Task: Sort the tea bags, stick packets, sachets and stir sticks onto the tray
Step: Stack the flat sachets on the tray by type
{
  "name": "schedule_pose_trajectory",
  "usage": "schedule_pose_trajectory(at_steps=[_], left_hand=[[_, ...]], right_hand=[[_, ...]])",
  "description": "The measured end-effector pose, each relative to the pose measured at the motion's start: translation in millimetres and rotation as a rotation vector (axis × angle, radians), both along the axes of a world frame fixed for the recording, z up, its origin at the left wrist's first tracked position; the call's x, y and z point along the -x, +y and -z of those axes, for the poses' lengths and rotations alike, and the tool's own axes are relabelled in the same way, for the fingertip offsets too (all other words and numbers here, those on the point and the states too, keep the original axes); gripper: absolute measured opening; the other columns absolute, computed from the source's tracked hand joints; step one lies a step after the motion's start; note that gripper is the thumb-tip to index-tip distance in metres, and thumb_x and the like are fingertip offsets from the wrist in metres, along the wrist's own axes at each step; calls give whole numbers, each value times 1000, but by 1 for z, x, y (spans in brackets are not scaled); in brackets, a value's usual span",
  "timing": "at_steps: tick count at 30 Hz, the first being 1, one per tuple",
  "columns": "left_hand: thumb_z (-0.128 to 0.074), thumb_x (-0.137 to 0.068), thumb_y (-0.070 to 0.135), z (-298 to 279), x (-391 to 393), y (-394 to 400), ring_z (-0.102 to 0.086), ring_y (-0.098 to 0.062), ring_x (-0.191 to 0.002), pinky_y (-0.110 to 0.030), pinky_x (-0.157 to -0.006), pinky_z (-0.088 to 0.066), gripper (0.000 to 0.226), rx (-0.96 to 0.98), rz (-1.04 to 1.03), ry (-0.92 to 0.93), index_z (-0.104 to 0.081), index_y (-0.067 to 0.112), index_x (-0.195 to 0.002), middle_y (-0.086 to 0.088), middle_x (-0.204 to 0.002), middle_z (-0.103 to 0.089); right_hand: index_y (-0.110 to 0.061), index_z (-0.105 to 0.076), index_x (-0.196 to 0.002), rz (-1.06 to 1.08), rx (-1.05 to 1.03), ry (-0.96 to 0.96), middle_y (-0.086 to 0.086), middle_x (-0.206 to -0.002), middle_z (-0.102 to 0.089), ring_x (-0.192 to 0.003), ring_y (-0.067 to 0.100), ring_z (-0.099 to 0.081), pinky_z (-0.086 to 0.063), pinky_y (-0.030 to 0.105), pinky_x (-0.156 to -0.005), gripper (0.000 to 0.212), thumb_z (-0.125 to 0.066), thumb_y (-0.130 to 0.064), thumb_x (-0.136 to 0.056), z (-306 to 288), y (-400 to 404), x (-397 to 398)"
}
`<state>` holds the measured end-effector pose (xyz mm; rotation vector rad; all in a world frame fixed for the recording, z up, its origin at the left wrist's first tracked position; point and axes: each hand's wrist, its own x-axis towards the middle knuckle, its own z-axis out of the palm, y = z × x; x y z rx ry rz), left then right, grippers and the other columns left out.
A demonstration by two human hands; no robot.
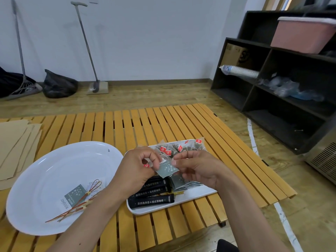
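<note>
Hands [140, 166] [198, 168] pinch flat grey-green sachet [166, 170].

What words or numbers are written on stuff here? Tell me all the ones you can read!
"2": a small dark mark on the white plate's rim, reads like a 2.
Black stick packets: white Chinese print, too blurred to read.
Red tea bag tags: too small.
Green sachet on the plate: unreadable.
Cardboard box on the shelf: print unreadable.

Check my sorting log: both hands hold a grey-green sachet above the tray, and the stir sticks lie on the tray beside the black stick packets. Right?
Not quite. The head view shows the stir sticks lying on the white oval plate, not the tray. Both hands, left and right, do hold the sachet above the tray.
</note>
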<state>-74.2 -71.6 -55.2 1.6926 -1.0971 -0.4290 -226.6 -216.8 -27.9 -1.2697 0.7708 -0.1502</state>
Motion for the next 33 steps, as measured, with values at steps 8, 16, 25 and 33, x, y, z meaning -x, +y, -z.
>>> schedule_pose_trajectory(at_steps=[8, 16, 25, 33], left_hand=[[-79, -78, -6, -3, -1, 1, -60, -3, -104, -10, -70, -53, 40, -11, -115, 18, -80, 33, -72, 14, -113, -62], [-53, -99, 3, -7, -2, 1, -74, -29, -87, -36, -66, -61, 39, -53, -202, 368, -81, 26, -84, 4, -95, -79], [-65, -94, 9, -7, 1, -1, -72, -23, -72, -39, -76, -62, 20, -103, -182, 456, -81, 19, -87, -5, -96, -77], [-78, -86, 12, -1, 1, -1, -76, -24, -75, -32, -67, -63, 37, -113, -166, 431, -65, 31, -114, 3, -94, -80]], right_hand=[[-3, -77, -105, 137, 20, 16, 16, -100, -77, -83, 23, -64, -54, 27, -60, 19, -68, -1, -89, -1, -10, 5], [-11, -78, -94, 246, 323, 234, 6, -86, -73, -73, 13, -60, -44, 28, -60, 13, -76, -17, -83, 1, -31, 26], [-7, -78, -84, 104, 470, 410, 8, -77, -77, -58, 12, -65, -48, 21, -55, 6, -82, -7, -81, 11, -17, 7], [-3, -78, -96, 82, 560, 526, 5, -78, -80, -71, 12, -76, -61, 38, -88, 25, -87, -12, -74, 16, -18, 2]])
